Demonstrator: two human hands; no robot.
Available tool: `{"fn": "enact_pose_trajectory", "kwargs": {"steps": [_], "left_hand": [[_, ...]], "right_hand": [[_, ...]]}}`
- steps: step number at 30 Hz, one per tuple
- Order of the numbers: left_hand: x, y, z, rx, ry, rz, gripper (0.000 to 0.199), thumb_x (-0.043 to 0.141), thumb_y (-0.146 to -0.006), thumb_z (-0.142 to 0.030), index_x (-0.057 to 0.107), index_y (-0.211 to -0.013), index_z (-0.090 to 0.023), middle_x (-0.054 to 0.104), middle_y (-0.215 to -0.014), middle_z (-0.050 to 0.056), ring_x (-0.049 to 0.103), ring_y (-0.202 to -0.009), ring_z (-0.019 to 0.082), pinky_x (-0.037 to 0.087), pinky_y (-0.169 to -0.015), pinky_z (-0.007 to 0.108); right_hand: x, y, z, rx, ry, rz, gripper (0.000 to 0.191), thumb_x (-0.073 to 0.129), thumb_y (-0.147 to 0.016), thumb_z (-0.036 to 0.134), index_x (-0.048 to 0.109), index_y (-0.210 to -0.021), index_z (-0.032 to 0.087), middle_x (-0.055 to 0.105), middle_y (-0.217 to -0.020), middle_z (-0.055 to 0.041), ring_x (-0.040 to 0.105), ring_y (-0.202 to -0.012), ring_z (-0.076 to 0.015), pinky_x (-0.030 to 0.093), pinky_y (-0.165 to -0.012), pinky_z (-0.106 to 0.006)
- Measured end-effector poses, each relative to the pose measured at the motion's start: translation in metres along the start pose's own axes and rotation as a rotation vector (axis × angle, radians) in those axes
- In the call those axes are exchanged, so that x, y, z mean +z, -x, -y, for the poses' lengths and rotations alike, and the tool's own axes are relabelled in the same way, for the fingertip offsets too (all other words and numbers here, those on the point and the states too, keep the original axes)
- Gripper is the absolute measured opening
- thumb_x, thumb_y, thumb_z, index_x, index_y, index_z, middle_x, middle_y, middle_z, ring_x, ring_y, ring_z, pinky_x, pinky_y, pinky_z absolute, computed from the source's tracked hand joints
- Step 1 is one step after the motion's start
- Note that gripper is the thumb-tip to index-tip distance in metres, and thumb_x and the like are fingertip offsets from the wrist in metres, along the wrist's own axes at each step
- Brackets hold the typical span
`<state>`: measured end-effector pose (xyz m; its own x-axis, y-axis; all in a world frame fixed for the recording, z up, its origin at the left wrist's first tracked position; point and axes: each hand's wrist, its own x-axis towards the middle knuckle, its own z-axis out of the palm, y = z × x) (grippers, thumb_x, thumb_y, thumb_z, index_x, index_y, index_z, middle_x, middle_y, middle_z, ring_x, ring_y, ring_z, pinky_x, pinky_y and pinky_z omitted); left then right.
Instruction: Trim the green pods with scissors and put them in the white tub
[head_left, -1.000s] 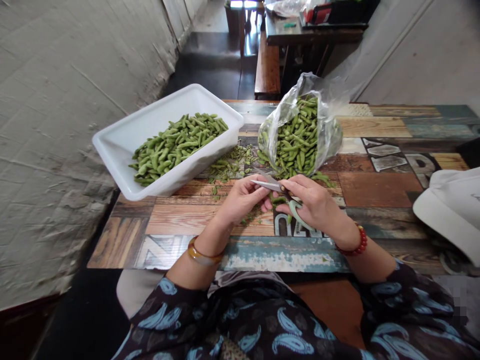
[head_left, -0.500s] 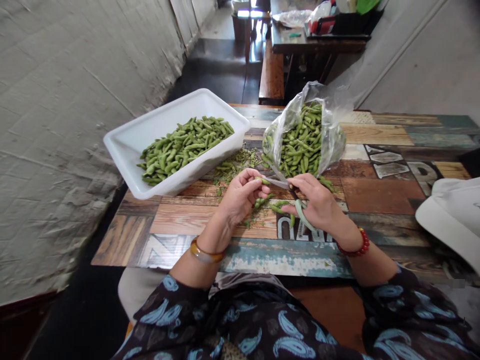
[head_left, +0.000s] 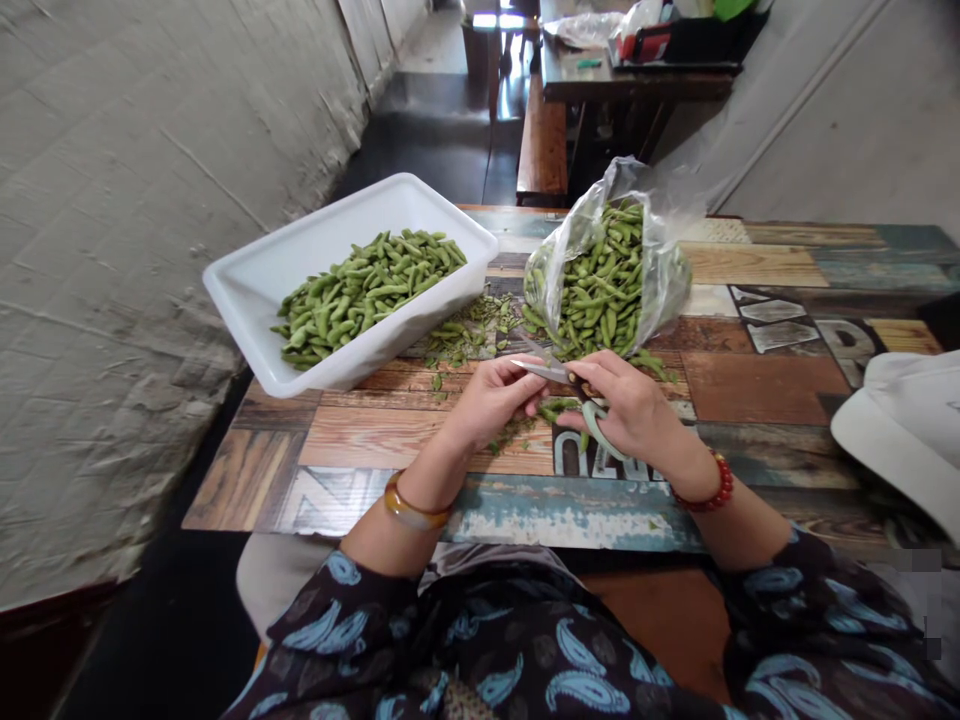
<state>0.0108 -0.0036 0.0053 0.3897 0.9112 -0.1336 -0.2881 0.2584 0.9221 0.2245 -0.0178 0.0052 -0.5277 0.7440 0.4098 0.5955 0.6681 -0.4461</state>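
Observation:
My right hand (head_left: 634, 405) grips a pair of scissors (head_left: 594, 425) with pale green handles, and the blades stand apart, pointing left. Close to the blades is my left hand (head_left: 499, 400), its fingers drawn together; what they hold, if anything, is hidden. A few green soybean pods (head_left: 559, 408) lie on the table between the hands. Beyond my right hand, a clear plastic bag (head_left: 660, 290) stands open, full of pods (head_left: 604, 285). To the left, a white plastic tub (head_left: 255, 290) contains a heap of pods (head_left: 371, 290).
Small green trimmings (head_left: 480, 325) are scattered between tub and bag on the patchwork-patterned table (head_left: 390, 435). At the right edge is a white cap (head_left: 900, 410) on another person. A rough wall (head_left: 150, 200) runs along the left. Farther back stand a bench (head_left: 544, 150) and another table (head_left: 592, 85).
My left hand has shifted slightly right and down, over the loose pods. The pod seen in its fingertips before no longer shows. The scissors have tilted, their blades now over the left fingers.

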Motion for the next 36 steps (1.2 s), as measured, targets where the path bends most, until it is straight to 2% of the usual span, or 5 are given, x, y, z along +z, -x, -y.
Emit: {"fn": "enact_pose_trajectory", "kwargs": {"steps": [18, 24, 29, 32, 36], "left_hand": [[-0.002, 0.001, -0.005, 0.05, -0.211, 0.02, 0.026, 0.074, -0.08, -0.039, 0.068, -0.077, -0.014, 0.061, -0.065, 0.0, 0.047, -0.048, 0.006, 0.032, -0.047, 0.021], [-0.007, 0.0, -0.01, 0.091, -0.33, -0.02, 0.013, 0.058, -0.086, -0.027, 0.062, -0.079, -0.016, 0.061, -0.066, 0.0, 0.048, -0.051, 0.008, 0.037, -0.052, 0.021], [-0.012, -0.003, -0.005, 0.305, -0.906, -0.142, 0.014, 0.05, -0.084, -0.013, 0.063, -0.081, -0.017, 0.06, -0.074, 0.002, 0.052, -0.067, 0.014, 0.039, -0.064, 0.026], [-0.012, -0.003, 0.0, 0.336, -1.292, -0.082, 0.012, 0.058, -0.087, -0.023, 0.068, -0.082, -0.018, 0.063, -0.085, 0.006, 0.056, -0.077, 0.018, 0.039, -0.068, 0.029], [-0.011, -0.003, 0.003, 0.297, -1.448, -0.02, 0.01, 0.066, -0.084, -0.027, 0.07, -0.082, -0.018, 0.064, -0.093, 0.009, 0.059, -0.084, 0.022, 0.04, -0.068, 0.031]], "right_hand": [[-0.003, 0.0, 0.001, -0.033, 0.005, 0.046, 0.041, 0.066, -0.092, 0.033, 0.055, -0.13, 0.023, 0.064, -0.105, -0.0101, 0.062, -0.093, -0.0263, 0.054, -0.082, -0.04], [-0.006, 0.002, 0.0, 0.039, 0.021, 0.03, 0.04, 0.067, -0.092, 0.036, 0.057, -0.129, 0.024, 0.066, -0.103, -0.0084, 0.065, -0.09, -0.0246, 0.055, -0.077, -0.036], [-0.008, 0.003, -0.005, 0.114, 0.047, -0.011, 0.039, 0.067, -0.091, 0.041, 0.061, -0.125, 0.022, 0.066, -0.1, -0.009, 0.065, -0.082, -0.024, 0.054, -0.07, -0.035], [-0.008, 0.003, -0.003, 0.112, 0.048, 0.005, 0.039, 0.067, -0.091, 0.039, 0.061, -0.126, 0.022, 0.066, -0.1, -0.0084, 0.065, -0.083, -0.0234, 0.053, -0.07, -0.035], [-0.007, 0.002, 0.0, 0.1, 0.037, 0.016, 0.039, 0.069, -0.09, 0.037, 0.061, -0.126, 0.023, 0.068, -0.101, -0.0079, 0.065, -0.082, -0.0226, 0.053, -0.071, -0.034]]}}
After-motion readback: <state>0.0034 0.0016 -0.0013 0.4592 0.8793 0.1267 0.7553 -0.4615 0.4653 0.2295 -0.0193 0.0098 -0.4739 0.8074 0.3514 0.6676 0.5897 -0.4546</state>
